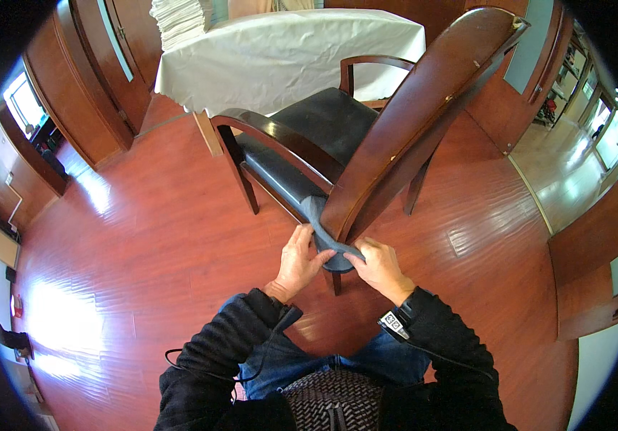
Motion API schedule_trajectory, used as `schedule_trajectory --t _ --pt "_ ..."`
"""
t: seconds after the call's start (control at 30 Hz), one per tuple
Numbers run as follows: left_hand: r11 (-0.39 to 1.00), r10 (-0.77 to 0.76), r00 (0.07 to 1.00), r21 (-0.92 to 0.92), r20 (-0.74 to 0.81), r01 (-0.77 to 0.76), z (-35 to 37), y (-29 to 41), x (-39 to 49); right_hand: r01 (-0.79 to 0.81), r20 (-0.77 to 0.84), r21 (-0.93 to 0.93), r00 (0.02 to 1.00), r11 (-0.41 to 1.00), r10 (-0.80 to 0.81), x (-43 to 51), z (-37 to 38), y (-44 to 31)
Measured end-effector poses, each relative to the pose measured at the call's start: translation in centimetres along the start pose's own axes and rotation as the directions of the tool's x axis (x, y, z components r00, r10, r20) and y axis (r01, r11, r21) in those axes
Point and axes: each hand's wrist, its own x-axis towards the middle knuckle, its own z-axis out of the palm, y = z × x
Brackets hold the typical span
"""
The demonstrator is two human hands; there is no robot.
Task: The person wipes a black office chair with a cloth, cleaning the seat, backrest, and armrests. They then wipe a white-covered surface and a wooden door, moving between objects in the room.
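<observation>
A wooden armchair with a black padded seat stands before me, its back leaning towards the right. A grey-blue cloth wraps around the lower rear corner of the chair, where the backrest meets the seat side. My left hand pinches the cloth's left part between thumb and fingers. On the other side, my right hand grips the cloth's right end. Both hands are close together, just above a rear chair leg. Small chips show along the edge of the backrest.
Behind the chair stands a table with a white cloth, a stack of folded white material at its left. Wooden doors are at the back left. A wooden panel stands at the right, near a floor threshold strip.
</observation>
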Motion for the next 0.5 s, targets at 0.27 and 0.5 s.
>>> schedule_trajectory --t 0.27,0.5 --pt "0.968 -0.249 0.966 0.01 0.07 0.249 1.5 0.2 -0.8 -0.114 0.154 -0.186 0.978 0.976 0.144 2.2 0.4 0.1" --pt "0.979 0.039 0.935 -0.175 -0.353 -0.107 -3.8 7.7 6.2 0.078 -0.307 0.416 0.95 0.906 0.06 4.7 -10.6 -9.9"
